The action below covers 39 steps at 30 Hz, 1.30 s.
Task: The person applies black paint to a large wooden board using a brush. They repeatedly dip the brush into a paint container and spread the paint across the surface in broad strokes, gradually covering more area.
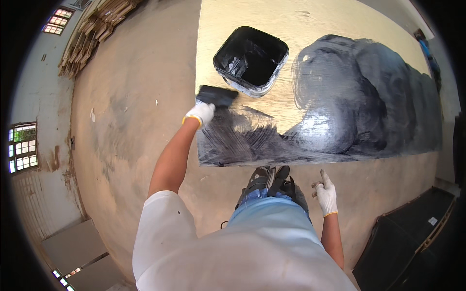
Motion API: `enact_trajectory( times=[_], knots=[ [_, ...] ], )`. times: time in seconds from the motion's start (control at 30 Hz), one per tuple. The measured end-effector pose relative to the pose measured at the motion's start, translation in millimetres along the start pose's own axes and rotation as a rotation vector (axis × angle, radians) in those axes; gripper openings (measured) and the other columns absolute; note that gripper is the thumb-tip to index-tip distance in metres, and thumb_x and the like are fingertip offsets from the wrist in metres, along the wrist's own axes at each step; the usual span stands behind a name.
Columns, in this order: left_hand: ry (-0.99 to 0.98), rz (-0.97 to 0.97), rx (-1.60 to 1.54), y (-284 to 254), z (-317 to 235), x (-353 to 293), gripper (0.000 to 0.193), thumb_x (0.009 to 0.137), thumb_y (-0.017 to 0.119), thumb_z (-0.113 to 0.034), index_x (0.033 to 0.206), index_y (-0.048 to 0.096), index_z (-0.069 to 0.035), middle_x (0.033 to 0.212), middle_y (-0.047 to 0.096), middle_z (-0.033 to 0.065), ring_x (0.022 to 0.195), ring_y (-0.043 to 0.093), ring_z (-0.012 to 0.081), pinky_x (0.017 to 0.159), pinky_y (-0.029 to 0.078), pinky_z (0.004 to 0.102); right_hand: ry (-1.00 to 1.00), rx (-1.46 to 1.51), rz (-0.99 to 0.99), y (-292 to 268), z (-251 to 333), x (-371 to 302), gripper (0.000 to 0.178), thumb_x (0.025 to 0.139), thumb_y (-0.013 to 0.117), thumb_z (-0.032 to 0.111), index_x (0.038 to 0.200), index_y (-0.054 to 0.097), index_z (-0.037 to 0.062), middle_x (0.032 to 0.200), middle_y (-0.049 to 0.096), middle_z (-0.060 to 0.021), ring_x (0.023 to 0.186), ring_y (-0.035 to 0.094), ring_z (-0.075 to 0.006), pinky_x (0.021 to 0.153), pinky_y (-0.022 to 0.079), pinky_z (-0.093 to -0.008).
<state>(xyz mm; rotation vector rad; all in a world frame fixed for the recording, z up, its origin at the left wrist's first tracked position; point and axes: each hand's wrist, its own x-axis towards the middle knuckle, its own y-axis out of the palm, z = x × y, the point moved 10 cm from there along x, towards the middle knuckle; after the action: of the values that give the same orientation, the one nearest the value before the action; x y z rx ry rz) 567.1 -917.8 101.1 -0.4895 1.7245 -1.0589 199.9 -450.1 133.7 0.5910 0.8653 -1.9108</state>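
Observation:
My left hand [201, 113], in a white knit glove with a yellow cuff, is closed around a wide paintbrush [218, 96] loaded with black. The brush is slightly blurred and lies at the left edge of a pale wooden board [213, 29]. Black coating [335, 131] covers much of the board's near and right parts, in streaks at the left and broad swirls at the right. Beside the brush, a square black bucket [266, 88] stands on the board with dark liquid inside. My right hand [326, 195], gloved too, hangs off the near edge with fingers apart, holding nothing.
A stack of wooden slats [94, 34] leans along the far left wall. Dark sheet-like panels [405, 237] stand at the lower right. The brown floor [131, 106] is stained, with small pale scraps on it. Windows [23, 148] line the left wall.

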Motion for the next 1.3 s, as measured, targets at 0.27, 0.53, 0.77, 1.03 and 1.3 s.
enact_trajectory(
  times=[0.27,0.53,0.77,1.03,1.3],
  knots=[
    [-0.041,0.103,-0.342,46,-157,-114,0.055,0.105,0.042,-0.042,0.115,0.07,0.004,0.115,0.068,0.035,0.11,0.067,0.0476,0.098,0.052,0.0544,0.1,0.082,-0.138,-21,-20,-11,0.068,0.096,0.044,-0.003,0.162,0.038,0.0109,0.095,0.07,-0.0093,0.058,0.06,-0.011,0.054,0.05,-0.0259],
    [-0.138,0.25,-0.258,44,-124,-134,0.054,0.105,0.043,-0.045,0.127,0.067,-0.002,0.123,0.069,0.0296,0.117,0.066,0.0448,0.102,0.05,0.0533,0.067,0.063,-0.114,-31,-16,1,0.069,0.095,0.044,-0.002,0.162,0.039,0.0138,0.097,0.071,-0.0102,0.059,0.061,-0.011,0.055,0.051,-0.0268],
    [-0.162,0.173,-0.263,43,-155,-100,0.056,0.105,0.045,-0.046,0.118,0.069,0.003,0.115,0.071,0.0306,0.113,0.067,0.0468,0.101,0.051,0.054,0.078,0.007,-0.105,-37,-20,0,0.069,0.094,0.045,-0.002,0.162,0.039,0.0113,0.096,0.071,-0.0116,0.063,0.062,-0.0111,0.06,0.055,-0.0279],
    [-0.177,0.096,-0.237,55,-118,-94,0.06,0.107,0.039,-0.045,0.107,0.074,0.004,0.113,0.07,0.0327,0.108,0.068,0.0478,0.098,0.052,0.0551,0.129,0.084,-0.089,-66,-23,10,0.068,0.097,0.048,-0.001,0.162,0.039,0.0145,0.097,0.069,-0.0095,0.061,0.059,-0.0103,0.055,0.052,-0.028],
    [-0.159,0.22,-0.193,79,-272,-122,0.059,0.105,0.046,-0.047,0.117,0.067,0.006,0.112,0.071,0.0331,0.111,0.069,0.0455,0.099,0.052,0.0537,0.102,0.09,-0.025,-144,-24,42,0.066,0.098,0.051,-0.001,0.161,0.042,0.0167,0.097,0.067,-0.007,0.062,0.059,-0.0093,0.056,0.052,-0.0269]
  ],
)
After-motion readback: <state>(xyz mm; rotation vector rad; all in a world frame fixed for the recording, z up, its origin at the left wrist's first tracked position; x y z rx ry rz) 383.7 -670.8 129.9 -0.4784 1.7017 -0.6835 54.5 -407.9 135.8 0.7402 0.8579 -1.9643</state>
